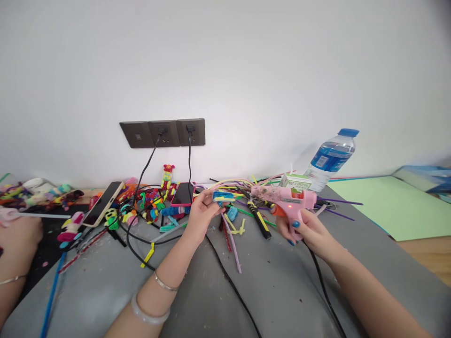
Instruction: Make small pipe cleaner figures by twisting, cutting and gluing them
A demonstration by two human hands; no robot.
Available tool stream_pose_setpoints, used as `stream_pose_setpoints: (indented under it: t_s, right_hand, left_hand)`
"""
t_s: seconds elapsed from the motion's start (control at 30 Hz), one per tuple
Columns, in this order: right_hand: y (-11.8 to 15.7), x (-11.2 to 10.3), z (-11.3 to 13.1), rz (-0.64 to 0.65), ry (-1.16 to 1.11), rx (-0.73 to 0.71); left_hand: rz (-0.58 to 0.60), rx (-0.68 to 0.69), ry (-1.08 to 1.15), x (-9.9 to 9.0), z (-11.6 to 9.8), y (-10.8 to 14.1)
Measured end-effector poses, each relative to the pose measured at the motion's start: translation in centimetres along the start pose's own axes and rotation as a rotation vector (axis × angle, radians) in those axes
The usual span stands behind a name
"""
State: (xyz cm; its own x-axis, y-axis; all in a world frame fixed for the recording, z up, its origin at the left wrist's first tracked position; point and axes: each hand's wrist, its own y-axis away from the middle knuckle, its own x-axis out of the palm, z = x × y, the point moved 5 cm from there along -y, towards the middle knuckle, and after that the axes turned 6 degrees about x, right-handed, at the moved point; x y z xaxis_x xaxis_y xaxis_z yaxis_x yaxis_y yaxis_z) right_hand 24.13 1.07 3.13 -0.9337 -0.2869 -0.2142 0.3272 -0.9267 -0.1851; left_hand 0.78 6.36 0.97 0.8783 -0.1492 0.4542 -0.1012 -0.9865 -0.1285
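In my left hand (204,210) is a small blue and pale yellow pipe-cleaner piece (223,196), pinched between the fingers above the table. My right hand (299,227) is wrapped round the handle of a pink hot glue gun (282,197), whose small orange light is lit. The gun's nozzle points left, toward the blue piece, with a short gap between them. Below and between my hands lie yellow-and-black handled pliers (260,220), a small blue fuzzy piece (232,214) and a yellow pipe-cleaner bit (239,229).
Another person's hand (21,239) is at the far left, near a pink-and-white fuzzy figure (71,230). Two phones, one in a beige case (104,204), lie among pipe cleaners. Black cords cross the grey table (197,300). A tilted water bottle (331,159) and green paper (373,202) are right.
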Motion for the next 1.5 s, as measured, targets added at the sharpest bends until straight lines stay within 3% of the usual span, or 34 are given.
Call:
stream_pose_setpoints:
  t_s: [0.13, 0.3, 0.8, 1.1, 1.33, 1.5]
  right_hand:
    - [0.0, -0.9, 0.0, -0.174, 0.154, 0.013]
    - [0.0, -1.2, 0.6, -0.232, 0.194, -0.028]
    - [0.2, -0.4, 1.0, -0.189, 0.000, 0.002]
    - [0.6, -0.5, -0.5, -0.118, 0.034, 0.004]
    - [0.3, 0.5, 0.3, -0.101, 0.076, 0.096]
    - [0.2, 1.2, 0.7, -0.056, 0.084, 0.067]
  left_hand:
    - [-0.008, -0.006, 0.003, 0.0, 0.0, 0.0]
    - [-0.011, -0.022, -0.004, 0.1, -0.1, 0.1]
    - [-0.018, -0.030, 0.001, 0.0, 0.1, 0.1]
    - [0.082, -0.026, -0.048, 0.4, 0.5, 0.3]
    - [0.122, -0.025, -0.081, 0.8, 0.4, 0.4]
    - [0.125, -0.038, -0.121, 1.0, 0.3, 0.6]
